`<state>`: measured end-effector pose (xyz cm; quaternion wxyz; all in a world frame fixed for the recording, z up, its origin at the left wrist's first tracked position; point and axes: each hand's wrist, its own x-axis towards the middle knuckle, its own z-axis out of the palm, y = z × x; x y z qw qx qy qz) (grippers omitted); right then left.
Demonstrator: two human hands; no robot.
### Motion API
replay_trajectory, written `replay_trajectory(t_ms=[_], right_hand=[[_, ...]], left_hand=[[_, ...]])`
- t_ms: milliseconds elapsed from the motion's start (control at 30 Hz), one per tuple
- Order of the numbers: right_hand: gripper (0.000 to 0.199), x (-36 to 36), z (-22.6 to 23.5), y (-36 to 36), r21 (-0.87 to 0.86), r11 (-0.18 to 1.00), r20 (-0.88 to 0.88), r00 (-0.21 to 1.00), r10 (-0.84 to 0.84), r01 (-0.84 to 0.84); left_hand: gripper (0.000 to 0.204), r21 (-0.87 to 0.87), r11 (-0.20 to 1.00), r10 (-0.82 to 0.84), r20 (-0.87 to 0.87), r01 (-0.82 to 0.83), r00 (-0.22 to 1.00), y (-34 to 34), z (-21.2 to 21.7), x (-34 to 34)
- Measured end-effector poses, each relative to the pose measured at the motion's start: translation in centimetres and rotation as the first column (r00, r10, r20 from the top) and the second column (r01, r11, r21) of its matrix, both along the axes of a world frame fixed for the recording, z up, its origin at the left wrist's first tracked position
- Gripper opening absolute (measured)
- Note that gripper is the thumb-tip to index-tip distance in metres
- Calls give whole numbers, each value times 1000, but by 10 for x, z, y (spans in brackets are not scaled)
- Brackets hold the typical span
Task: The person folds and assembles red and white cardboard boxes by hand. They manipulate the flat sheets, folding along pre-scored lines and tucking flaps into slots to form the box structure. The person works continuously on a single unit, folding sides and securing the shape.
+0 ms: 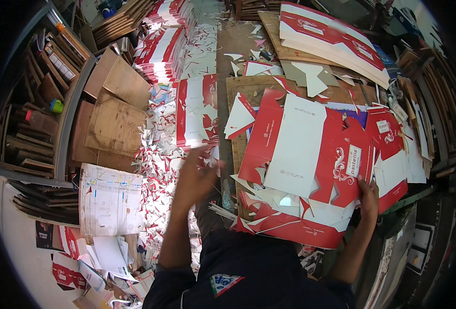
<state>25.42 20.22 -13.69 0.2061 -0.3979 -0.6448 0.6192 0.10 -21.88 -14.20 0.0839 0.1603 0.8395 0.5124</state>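
Two bare hands apart: right hand (368,198) pinching near edge of flat red-and-white die-cut cardboard carton blank (310,154) lying atop workbench stack, long axis running left-right; left hand (197,172) blurred, clear leftward, apparently loose, empty.

Dark navy short-sleeved shirt (248,268) with a small red, white and green chest patch (224,283); forearms bare.
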Motion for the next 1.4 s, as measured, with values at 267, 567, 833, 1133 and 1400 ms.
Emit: replay_trajectory(t_ms=[267,567,833,1133,1400], right_hand=[[56,-4,8,1,184,979,374,916,-148,83],[42,0,6,-1,-20,999,37,999,-25,26],[41,0,25,-10,-38,999,31,999,-34,35],[48,3,7,1,-51,998,44,998,-33,35],[49,3,8,3,3,998,119,991,-55,55]], left_hand=[[41,-393,880,-434,-439,267,787,79,24,29],[28,-539,781,-591,-474,316,653,103,32,21],[25,-618,737,-656,-557,272,509,108,25,6],[24,-496,788,-616,-629,365,474,106,29,2],[16,-524,764,-638,-702,376,317,100,18,-13]])
